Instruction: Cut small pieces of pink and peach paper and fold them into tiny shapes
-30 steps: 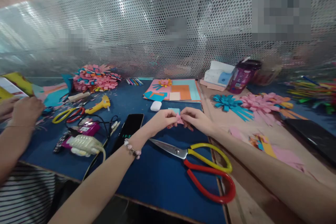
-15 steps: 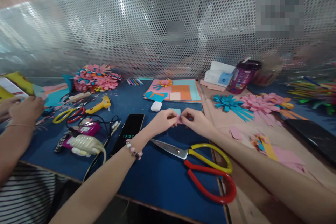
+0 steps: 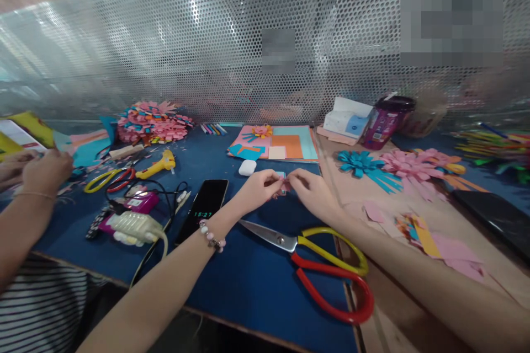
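My left hand and my right hand meet over the blue table, fingertips almost together. Both are closed in a pinch on a small piece of paper, pinkish and light blue, mostly hidden by the fingers. Below them lies a large pair of scissors, blades toward the left, with one yellow and one red handle. A white earbud case sits just beyond my left hand. By my left forearm rests a black phone showing 15:27.
Coloured paper sheets lie at the back. Paper flowers and scraps are on brown cardboard at right. A yellow glue gun, cables and a power strip lie left, near another person's hand.
Both hands have shifted slightly; the fingertips have moved a little right and up, with the small paper between them. The scissors and phone stay where they were.
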Demonstrator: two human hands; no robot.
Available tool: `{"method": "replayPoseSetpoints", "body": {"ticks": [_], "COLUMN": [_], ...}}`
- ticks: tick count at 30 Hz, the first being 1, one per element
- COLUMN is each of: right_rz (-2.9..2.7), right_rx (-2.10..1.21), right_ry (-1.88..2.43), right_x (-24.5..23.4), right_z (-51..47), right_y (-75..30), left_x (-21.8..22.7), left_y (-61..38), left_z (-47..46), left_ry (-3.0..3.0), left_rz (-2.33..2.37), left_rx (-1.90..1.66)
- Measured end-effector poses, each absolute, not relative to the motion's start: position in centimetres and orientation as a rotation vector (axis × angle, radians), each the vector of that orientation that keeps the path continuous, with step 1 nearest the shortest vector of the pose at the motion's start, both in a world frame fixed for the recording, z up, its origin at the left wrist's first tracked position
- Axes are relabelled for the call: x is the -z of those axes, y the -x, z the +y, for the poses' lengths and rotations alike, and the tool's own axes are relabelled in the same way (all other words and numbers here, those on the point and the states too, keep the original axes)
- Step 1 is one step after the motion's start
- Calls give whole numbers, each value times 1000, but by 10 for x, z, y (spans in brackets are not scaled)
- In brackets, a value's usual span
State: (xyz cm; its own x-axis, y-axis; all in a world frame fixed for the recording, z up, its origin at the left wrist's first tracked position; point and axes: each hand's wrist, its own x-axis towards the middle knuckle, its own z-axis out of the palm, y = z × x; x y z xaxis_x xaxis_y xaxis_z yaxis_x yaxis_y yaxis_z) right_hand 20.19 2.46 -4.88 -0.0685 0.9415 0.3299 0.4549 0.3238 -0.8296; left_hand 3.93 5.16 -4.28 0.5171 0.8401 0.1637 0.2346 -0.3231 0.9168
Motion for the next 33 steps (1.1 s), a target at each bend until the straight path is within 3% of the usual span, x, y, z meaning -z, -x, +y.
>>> {"method": "replayPoseSetpoints", "body": {"ticks": [5,11,27,33], "right_rz": [-1283,-1228,-1336,-1499], "right_rx": [-1415,-1584,-1377,-1102], "right_ry": [1031,859,1024,1137], "right_x": [51,59,58,60], "right_z": [34,39,36,33], "right_y": [-209,-216,-209,-207], "left_x": [37,35,39,42], "left_y": [-37,-37,-34,-35], "left_z": [52,50,53,54], "left_ry": [-1712,-1659,-1750,-1772], "left_rz": [881,878,866,868], "left_rx": [-799,-774,-744,-751]}}
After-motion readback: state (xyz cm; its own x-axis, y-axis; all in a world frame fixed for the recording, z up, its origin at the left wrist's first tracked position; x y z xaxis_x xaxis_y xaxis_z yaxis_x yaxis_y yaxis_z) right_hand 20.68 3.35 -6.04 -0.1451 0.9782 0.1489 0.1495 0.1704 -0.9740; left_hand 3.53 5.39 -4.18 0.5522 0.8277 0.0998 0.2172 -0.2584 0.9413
